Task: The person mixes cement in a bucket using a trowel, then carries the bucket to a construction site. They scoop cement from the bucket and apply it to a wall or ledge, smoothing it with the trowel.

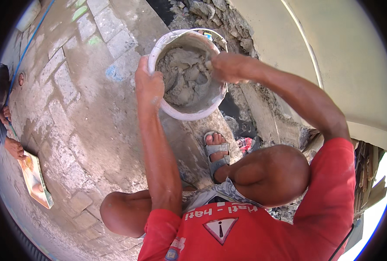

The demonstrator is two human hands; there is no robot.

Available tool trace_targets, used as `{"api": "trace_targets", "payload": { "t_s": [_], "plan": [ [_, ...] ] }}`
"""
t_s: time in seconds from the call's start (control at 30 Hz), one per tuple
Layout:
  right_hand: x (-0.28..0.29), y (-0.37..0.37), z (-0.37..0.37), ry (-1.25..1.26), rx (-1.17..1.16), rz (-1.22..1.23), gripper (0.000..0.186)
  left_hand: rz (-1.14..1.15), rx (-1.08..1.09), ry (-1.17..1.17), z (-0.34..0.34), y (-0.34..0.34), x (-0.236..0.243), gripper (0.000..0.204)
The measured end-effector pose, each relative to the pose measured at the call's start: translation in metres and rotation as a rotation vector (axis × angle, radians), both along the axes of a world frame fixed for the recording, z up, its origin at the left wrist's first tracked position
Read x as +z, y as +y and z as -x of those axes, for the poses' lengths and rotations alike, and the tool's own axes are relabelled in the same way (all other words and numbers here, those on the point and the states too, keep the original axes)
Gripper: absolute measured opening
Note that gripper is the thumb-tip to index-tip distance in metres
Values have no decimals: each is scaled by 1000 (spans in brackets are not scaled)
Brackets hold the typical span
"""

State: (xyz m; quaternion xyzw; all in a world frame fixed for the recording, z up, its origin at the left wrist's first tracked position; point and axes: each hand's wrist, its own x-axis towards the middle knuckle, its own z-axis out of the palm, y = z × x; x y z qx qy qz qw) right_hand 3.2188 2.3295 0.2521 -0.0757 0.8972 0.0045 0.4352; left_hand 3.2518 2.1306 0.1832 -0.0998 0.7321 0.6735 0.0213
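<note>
A white, mortar-stained bucket [189, 116] stands tilted on the ground ahead of my knees, its thin handle looped over the far right side. Wet grey mortar [184, 78] lies lumpy inside it. My left hand [150, 85] grips the bucket's left rim, thumb side up against the wall. Over the right rim, my right hand [231, 68] is closed and slightly blurred by motion. A small light bit shows at its knuckles, at the mortar's edge; whatever it grasps is mostly hidden.
Worn paving blocks [65, 82] cover the ground to the left. Beyond the bucket runs a dark gutter with rubble [202, 9] beside a pale wall [332, 56]. At far left, another person's hand [15, 148] holds a flat board [37, 182] near a blue hose [28, 48].
</note>
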Motion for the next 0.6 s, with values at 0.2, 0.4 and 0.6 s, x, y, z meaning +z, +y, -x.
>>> {"api": "trace_targets", "payload": {
  "t_s": [0.2,0.4,0.6],
  "plan": [
    [6,10,-56,7,99,197,31,-32,16,-84,7,1,6,42],
    [12,-9,-38,50,457,51,28,51,-44,1,4,2,4,41],
    [89,-4,-16,39,412,-53,26,-29,6,-59,4,-13,-7,41]
  ]
}}
